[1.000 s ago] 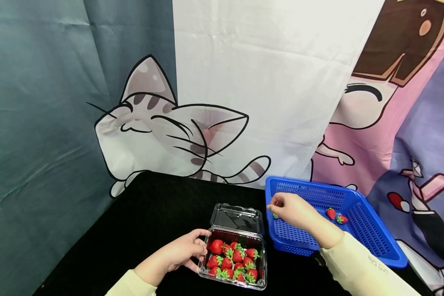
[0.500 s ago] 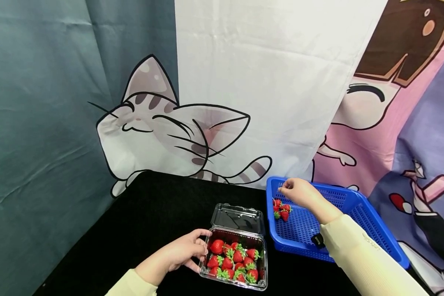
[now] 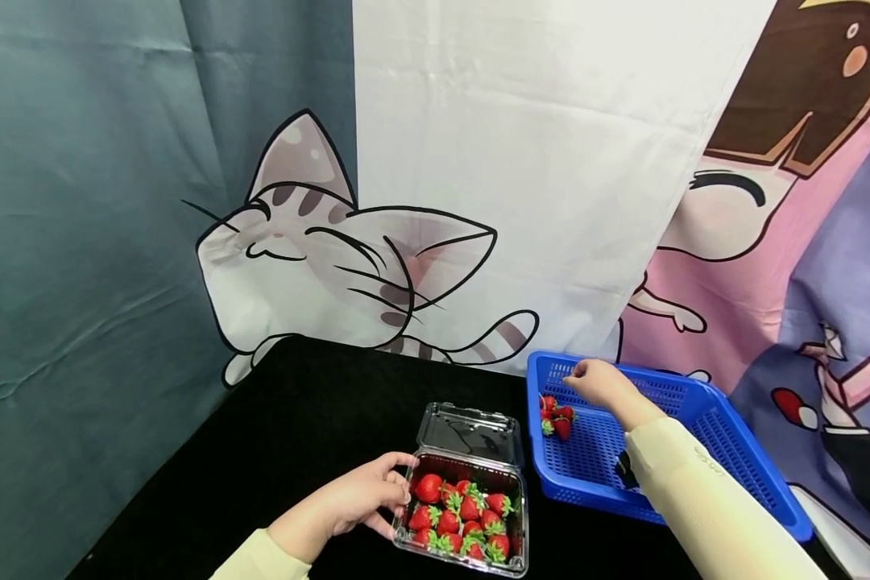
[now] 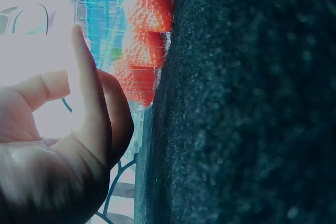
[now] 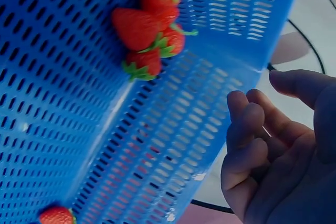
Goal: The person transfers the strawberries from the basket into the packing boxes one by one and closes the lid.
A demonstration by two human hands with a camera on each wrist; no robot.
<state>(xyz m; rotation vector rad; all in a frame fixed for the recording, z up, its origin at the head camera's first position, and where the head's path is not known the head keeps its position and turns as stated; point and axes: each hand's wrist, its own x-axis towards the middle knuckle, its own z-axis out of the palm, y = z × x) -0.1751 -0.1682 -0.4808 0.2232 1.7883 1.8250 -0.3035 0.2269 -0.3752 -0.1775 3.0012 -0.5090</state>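
A clear plastic clamshell box, its lid laid back, holds several red strawberries with green leaves. My left hand holds the box's left side, digits spread along the wall; how far they wrap round it is partly hidden. In the left wrist view strawberries show through the box wall. My right hand hovers over the far part of a blue basket. In the right wrist view its fingers curl loosely, thumb apart, nothing between them. A cluster of strawberries lies in the basket's left end.
Both containers stand on a black cloth-covered table, the basket right of the box. Another strawberry lies elsewhere in the basket. Behind the table hangs a printed curtain. A black object shows at my right sleeve.
My right hand has moved from above the strawberry cluster to the right and back, uncovering it. My right forearm now hides the strawberries farther right. The left hand stays at the box.
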